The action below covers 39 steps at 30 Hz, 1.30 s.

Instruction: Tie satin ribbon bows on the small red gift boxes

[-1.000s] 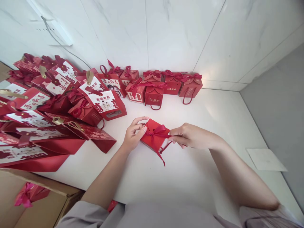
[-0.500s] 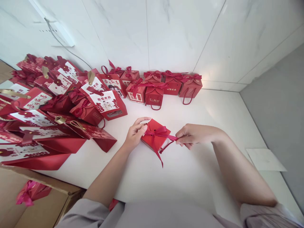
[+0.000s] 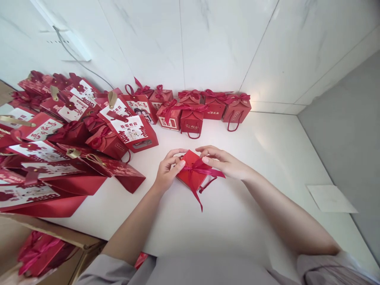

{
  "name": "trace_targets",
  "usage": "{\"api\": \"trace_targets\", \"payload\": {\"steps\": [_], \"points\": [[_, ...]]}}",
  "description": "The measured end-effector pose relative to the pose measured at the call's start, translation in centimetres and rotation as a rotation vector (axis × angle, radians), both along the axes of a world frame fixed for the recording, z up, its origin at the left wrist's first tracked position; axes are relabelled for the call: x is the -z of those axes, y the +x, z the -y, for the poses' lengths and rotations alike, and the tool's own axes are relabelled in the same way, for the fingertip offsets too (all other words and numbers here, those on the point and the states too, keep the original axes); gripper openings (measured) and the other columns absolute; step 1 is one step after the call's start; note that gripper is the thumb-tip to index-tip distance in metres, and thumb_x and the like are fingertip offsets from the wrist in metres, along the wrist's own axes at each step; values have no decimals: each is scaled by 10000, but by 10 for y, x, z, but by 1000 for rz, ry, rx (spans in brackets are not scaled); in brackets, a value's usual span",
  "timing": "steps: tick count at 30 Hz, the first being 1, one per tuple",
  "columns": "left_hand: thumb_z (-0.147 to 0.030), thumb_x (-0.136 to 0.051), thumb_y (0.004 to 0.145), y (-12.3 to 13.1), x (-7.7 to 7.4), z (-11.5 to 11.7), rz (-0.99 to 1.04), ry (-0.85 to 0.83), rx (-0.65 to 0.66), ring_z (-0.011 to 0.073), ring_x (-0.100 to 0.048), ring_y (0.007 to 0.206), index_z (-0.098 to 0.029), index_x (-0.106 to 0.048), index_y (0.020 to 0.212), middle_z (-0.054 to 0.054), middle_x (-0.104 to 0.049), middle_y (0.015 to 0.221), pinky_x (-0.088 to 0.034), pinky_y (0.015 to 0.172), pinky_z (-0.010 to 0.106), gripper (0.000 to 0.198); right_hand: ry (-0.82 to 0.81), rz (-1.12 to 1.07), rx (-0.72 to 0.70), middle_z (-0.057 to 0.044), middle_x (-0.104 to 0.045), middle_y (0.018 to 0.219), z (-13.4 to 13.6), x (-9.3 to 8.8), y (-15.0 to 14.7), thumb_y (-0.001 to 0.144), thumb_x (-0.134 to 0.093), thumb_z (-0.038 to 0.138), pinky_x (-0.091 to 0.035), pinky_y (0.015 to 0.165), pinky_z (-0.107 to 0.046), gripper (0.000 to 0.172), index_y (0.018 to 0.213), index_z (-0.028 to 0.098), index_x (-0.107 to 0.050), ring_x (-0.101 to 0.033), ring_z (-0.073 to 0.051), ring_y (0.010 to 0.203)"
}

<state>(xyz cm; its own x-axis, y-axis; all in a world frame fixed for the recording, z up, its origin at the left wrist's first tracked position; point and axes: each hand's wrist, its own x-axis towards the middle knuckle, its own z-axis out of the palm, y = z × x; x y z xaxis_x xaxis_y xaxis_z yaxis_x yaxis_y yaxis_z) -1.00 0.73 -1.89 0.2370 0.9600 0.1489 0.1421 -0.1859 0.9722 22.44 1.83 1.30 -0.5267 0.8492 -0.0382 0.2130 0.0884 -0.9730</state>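
Observation:
A small red gift box (image 3: 190, 158), tied on top with a crimson ribbon bow (image 3: 194, 169), rests on the white table in front of me. My left hand (image 3: 170, 168) grips its left side, thumb over the top edge and fingers round the far side. On the other side, my right hand (image 3: 221, 160) has its thumb at the bow's right loop, with the fingers curled near the box's far right edge. One ribbon tail hangs toward me and another points right. A dark red cord handle (image 3: 209, 184) sticks out at the right.
Several ribboned red boxes (image 3: 214, 109) line the marble-look wall. Many red and white gift bags (image 3: 135, 132) crowd the left. At lower left, another person's hand (image 3: 35, 278) is at a ribboned red box (image 3: 44, 253) over a cardboard carton (image 3: 84, 247). White paper (image 3: 331, 198) lies at right.
My right hand has let go of the ribbon tail and moved left to the bow's loop. My left hand stays on the box. The other person's ribboned box has risen at lower left.

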Motion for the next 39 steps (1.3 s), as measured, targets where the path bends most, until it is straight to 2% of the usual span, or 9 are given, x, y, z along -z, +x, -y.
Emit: {"api": "trace_targets", "payload": {"steps": [2,5,9,13,19,27,33,39], "points": [[-428,-600,873,0,-1,1,5,18,-12,233,-637,962,-166,-493,551,90,-596,1254,-519,865,413,429,-43,-76,-51,-75,-499,1394,0,8,-3,908,-573,485,-363,1069,-405,296,842,202,-630,-510,-235,1254],[-406,-598,880,1,0,1,16,33,-30,224,-640,961,-165,-500,547,84,-603,1230,-516,883,410,422,-83,-162,-75,-72,-478,1425,-1,11,-1,901,-594,469,-376,1070,-411,270,862,207,-647,-506,-237,1271],[-422,-585,885,1,0,2,28,27,-41,230,-646,959,-164,-513,540,88,-604,1229,-518,889,415,437,-108,-147,-116,-61,-455,1459,-3,6,3,885,-622,464,-337,1103,-430,274,809,205,-673,-430,-262,1348],[-416,-571,894,1,-1,2,13,34,-56,208,-651,886,-156,-526,518,93,-603,1228,-519,847,396,459,-144,-184,-143,-55,-463,1447,-4,4,4,905,-598,452,-329,1109,-433,305,747,193,-633,-461,-250,1320],[-410,-553,899,1,4,0,-52,65,-81,149,-599,733,-156,-450,497,85,-606,1219,-517,779,379,487,-140,-144,-145,-60,-479,1398,-6,8,6,911,-590,443,-319,1113,-433,302,743,193,-607,-456,-239,1307],[-347,-541,891,5,5,0,-153,187,-154,219,-596,1017,-176,-428,494,80,-633,1157,-502,870,387,447,-173,-142,-182,-66,-459,1392,-8,12,9,903,-586,480,-361,1074,-428,334,742,187,-586,-469,-245,1278],[-226,-559,871,2,5,1,-232,356,-182,221,-571,1078,-181,-462,513,55,-640,1148,-451,959,424,374,-164,-133,-189,-62,-460,1378,-9,12,9,914,-578,456,-363,1057,-416,328,729,185,-580,-470,-237,1264],[-195,-607,810,-3,-7,3,-428,539,-224,253,-565,1068,-195,-464,495,46,-668,1105,-442,946,456,345,-156,-107,-189,-66,-467,1369,-9,11,10,914,-573,467,-346,1072,-417,338,730,184,-585,-452,-242,1288]]}}
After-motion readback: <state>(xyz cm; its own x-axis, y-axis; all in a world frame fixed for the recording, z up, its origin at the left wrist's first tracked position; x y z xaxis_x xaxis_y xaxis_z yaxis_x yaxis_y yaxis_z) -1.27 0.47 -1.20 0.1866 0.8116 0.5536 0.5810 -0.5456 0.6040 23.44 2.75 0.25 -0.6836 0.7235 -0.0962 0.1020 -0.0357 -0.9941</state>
